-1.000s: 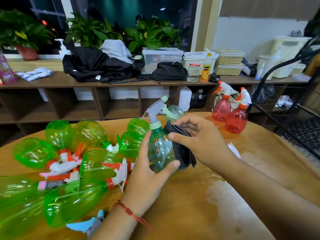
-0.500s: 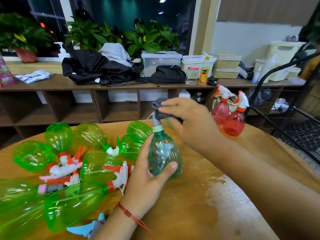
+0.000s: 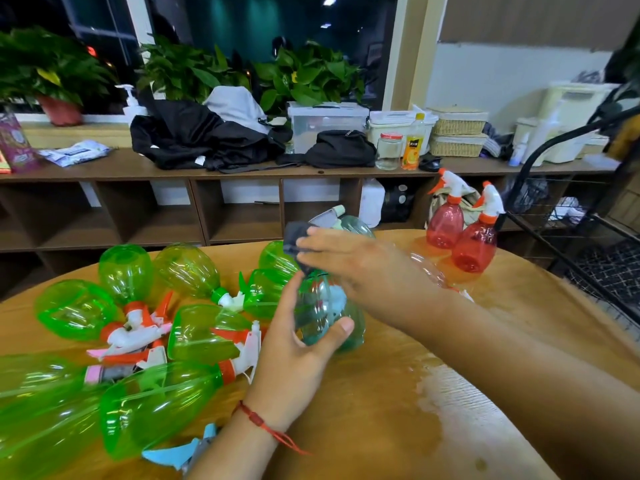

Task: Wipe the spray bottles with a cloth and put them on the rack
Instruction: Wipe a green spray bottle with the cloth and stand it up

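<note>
The round wooden table [image 3: 381,427] bore green spray bottles [image 3: 204,337] on their sides at left, a teal spray bottle [image 3: 322,313] upright at centre, two red spray bottles [image 3: 474,244] upright at upper right, and a wet patch [image 3: 446,393] at lower right.

On table [image 3: 381,427], near the middle, held bottle [image 3: 325,317], upright; cloth [image 3: 294,237] over its top. Left of held bottle, heap of lying bottles [image 3: 194,334]. Right and behind it, 2 standing bottles [image 3: 474,244]; farther right, rack [image 3: 606,268]. Behind it, shelf unit [image 3: 242,174].
</note>
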`<state>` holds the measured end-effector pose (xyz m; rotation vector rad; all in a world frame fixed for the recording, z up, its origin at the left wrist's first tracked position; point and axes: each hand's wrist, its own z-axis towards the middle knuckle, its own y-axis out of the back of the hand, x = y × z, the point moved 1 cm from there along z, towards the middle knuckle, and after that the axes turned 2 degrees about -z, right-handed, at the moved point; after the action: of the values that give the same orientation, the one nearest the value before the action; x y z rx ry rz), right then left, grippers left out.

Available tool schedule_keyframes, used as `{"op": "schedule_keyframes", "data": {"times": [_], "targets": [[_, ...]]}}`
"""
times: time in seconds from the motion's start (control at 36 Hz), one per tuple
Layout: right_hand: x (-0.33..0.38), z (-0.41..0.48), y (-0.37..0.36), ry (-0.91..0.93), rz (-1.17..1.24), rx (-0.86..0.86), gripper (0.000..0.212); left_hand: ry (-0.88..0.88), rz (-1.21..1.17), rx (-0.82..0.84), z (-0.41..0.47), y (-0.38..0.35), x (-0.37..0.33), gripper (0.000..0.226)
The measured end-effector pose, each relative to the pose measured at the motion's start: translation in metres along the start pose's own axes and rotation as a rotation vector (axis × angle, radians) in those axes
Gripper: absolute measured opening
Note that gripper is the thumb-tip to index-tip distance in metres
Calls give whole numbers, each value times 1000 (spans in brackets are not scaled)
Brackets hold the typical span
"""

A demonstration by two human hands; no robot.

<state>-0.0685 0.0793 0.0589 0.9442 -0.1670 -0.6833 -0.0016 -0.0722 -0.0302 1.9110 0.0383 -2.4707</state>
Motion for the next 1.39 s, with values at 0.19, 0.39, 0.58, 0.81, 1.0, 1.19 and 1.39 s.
{"op": "schedule_keyframes", "data": {"times": [0.19, 0.39, 0.58, 0.81, 1.0, 1.19, 1.39], "targets": [[-26, 5, 18, -282, -49, -171, 52, 5, -14, 21, 0, 1, -3, 88], [-16, -2, 6, -157, -18, -86, 47, -8, -53, -68, 2, 3, -4, 85], [-15, -14, 9, -224, 67, -117, 42, -1, -66, -145, 10, 16, -4, 87], [-9, 1, 13, -373, 204, -174, 36, -56, -83, -94, 1, 6, -13, 89], [-29, 2, 26, -737, 690, -242, 29, -95, -100, -103, 6, 14, -18, 85], [-22, 12, 25, -699, 695, -179, 31, -101, -74, -68, 3, 10, -15, 88], [-35, 1, 30, -698, 702, -90, 30, -125, -71, -87, 4, 13, -18, 84]]}}
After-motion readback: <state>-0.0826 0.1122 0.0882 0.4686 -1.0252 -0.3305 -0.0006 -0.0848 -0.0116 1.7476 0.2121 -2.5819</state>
